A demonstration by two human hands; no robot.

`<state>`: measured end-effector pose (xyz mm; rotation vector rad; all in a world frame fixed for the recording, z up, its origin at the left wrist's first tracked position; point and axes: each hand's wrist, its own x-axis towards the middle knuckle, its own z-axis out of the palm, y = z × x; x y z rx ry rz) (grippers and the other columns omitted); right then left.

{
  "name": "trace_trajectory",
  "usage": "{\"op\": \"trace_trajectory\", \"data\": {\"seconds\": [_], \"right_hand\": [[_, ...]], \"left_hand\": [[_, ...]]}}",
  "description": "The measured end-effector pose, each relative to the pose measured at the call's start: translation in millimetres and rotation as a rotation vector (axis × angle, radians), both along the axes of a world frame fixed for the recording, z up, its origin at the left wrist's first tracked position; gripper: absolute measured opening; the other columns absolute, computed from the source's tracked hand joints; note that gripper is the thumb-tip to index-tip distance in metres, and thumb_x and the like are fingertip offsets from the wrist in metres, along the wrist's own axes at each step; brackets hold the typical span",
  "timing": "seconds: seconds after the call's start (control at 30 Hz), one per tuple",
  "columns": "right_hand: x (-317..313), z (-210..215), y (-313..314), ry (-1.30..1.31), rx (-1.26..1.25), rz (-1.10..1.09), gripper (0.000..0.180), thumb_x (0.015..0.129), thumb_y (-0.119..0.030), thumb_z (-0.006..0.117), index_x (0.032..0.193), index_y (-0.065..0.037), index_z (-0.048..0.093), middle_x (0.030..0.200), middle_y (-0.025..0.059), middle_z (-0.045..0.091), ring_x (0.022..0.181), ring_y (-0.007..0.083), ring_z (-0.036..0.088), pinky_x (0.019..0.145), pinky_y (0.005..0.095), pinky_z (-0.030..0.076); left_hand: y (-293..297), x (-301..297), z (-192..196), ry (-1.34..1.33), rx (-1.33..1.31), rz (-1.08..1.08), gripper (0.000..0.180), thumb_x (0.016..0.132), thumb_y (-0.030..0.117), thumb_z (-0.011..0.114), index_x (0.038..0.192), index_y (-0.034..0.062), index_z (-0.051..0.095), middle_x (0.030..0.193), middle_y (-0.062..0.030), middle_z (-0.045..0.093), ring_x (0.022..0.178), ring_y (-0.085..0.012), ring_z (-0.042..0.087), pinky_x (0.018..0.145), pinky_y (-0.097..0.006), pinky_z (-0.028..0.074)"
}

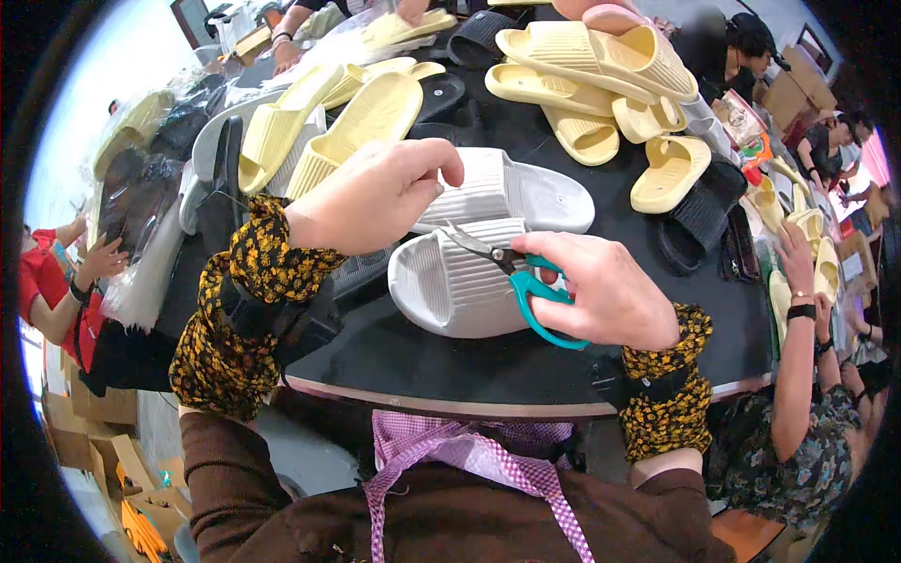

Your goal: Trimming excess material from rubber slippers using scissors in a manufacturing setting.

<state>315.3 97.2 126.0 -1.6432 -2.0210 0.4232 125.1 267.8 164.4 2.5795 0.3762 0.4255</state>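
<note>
My right hand (601, 286) grips a pair of scissors (540, 305) with teal handles. Their blades lie slightly apart over the ribbed strap of a light grey slide slipper (469, 291) near the table's front. A second light grey slipper (549, 197) lies just behind it. Above the left side of these two is my left hand (375, 192), its fingers curled and thumb drawn toward the index finger; anything pinched there is too small to make out. Yellow slippers (361, 127) lie just beyond my left hand.
The black table (422, 361) bears a pile of yellow slippers (591, 66) at the back right, with a black slipper (699, 220) below. Plastic-wrapped slippers (141, 188) fill the left. Co-workers' hands show at left, far side and right; cardboard boxes (70, 422) stand at lower left.
</note>
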Motion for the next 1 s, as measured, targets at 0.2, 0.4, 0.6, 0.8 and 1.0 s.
{"op": "trace_trajectory", "data": {"seconds": [0.2,0.4,0.6,0.8,1.0], "right_hand": [[-9,6,7,-0.157,0.075,0.001,0.041,0.071,-0.013,0.064,0.109,0.0,0.055,0.094,0.018,0.063,0.076,0.0288,0.065,0.069,0.0342,0.052],[-18,2,4,-0.167,0.116,0.021,0.039,0.073,-0.013,0.062,0.109,-0.001,0.055,0.089,0.0182,0.063,0.076,0.0296,0.064,0.068,0.0352,0.051],[-19,-9,7,-0.216,0.054,-0.019,0.036,0.073,-0.011,0.06,0.107,-0.001,0.055,0.085,0.0178,0.062,0.075,0.0308,0.063,0.067,0.0363,0.051],[-8,-16,9,-0.101,0.234,-0.057,0.038,0.074,-0.01,0.061,0.111,-0.002,0.054,0.086,0.0191,0.062,0.075,0.0317,0.063,0.066,0.0357,0.05],[6,-26,9,0.119,0.221,-0.122,0.037,0.074,-0.014,0.06,0.109,-0.003,0.056,0.083,0.0225,0.061,0.077,0.0375,0.062,0.067,0.0398,0.05]], "left_hand": [[-4,-5,-1,0.03,-0.044,0.02,0.013,0.083,0.002,0.05,0.095,0.0014,0.056,0.073,-0.0081,0.056,0.067,-0.0148,0.054,0.062,-0.028,0.044],[-11,-9,-5,0.028,-0.049,-0.014,0.013,0.082,0.001,0.051,0.095,0.0017,0.055,0.073,-0.0075,0.056,0.067,-0.0154,0.055,0.062,-0.027,0.044],[-1,-15,-23,-0.019,-0.024,0.009,0.015,0.082,0.0,0.052,0.096,0.0016,0.056,0.075,-0.0088,0.058,0.07,-0.0157,0.056,0.065,-0.027,0.045],[-11,-50,-21,-0.215,0.039,0.133,0.012,0.081,0.0,0.051,0.093,0.0005,0.055,0.074,-0.013,0.058,0.068,-0.0219,0.058,0.064,-0.03,0.046],[-50,-133,-25,-0.334,-0.238,0.487,0.01,0.084,-0.003,0.051,0.094,-0.0016,0.054,0.087,-0.0027,0.056,0.074,-0.0083,0.053,0.067,-0.022,0.044]]}}
